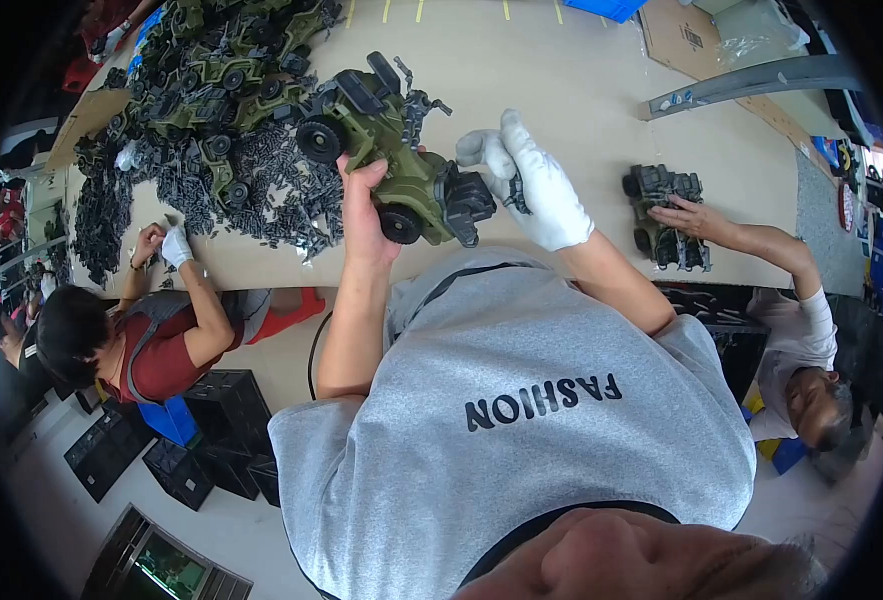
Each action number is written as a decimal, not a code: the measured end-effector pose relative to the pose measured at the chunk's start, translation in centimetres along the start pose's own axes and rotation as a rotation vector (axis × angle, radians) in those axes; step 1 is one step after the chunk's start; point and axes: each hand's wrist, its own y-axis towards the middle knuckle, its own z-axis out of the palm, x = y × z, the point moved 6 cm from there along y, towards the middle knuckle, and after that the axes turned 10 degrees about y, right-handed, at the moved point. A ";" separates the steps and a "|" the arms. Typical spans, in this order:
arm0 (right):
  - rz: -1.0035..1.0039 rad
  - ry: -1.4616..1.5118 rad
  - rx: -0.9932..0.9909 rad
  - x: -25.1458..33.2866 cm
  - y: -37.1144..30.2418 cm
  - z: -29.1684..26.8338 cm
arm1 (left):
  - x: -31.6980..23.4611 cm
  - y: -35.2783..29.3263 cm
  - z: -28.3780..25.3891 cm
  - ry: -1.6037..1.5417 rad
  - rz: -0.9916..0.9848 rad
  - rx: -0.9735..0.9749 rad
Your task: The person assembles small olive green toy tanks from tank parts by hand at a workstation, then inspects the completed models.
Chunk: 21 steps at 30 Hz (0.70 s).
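My left hand point(364, 215), bare, grips an olive-green toy military truck point(402, 185) by its side and lifts it over the table point(552, 75). Big black wheels and a dark grey front end show on the truck, along with a dark gun-like piece on its upper part. Just right of the truck's front, my right hand point(552, 200) wears a white glove. Its bent fingers close on a small black plastic part point(518, 196), partly hidden by the glove, so its exact kind is unclear.
Toy trucks point(232, 75) are heaped at the far left, beside a spread of small black parts point(272, 165). A co-worker's gloved hand point(176, 245) works at the left edge. On the right, another person's hand rests on toy trucks point(667, 185). A grey metal bar point(752, 85) crosses the far right.
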 end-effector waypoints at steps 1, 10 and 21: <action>-0.115 -0.027 -0.004 0.3 0.2 0.3 | -0.3 0.0 0.2 -0.013 -0.001 0.006; -0.316 -0.488 0.132 1.2 -2.8 1.3 | 0.0 -3.3 1.2 0.005 0.061 -0.091; -0.126 -0.056 0.135 -1.7 -4.9 2.0 | -1.6 -7.6 1.9 0.256 0.037 -0.094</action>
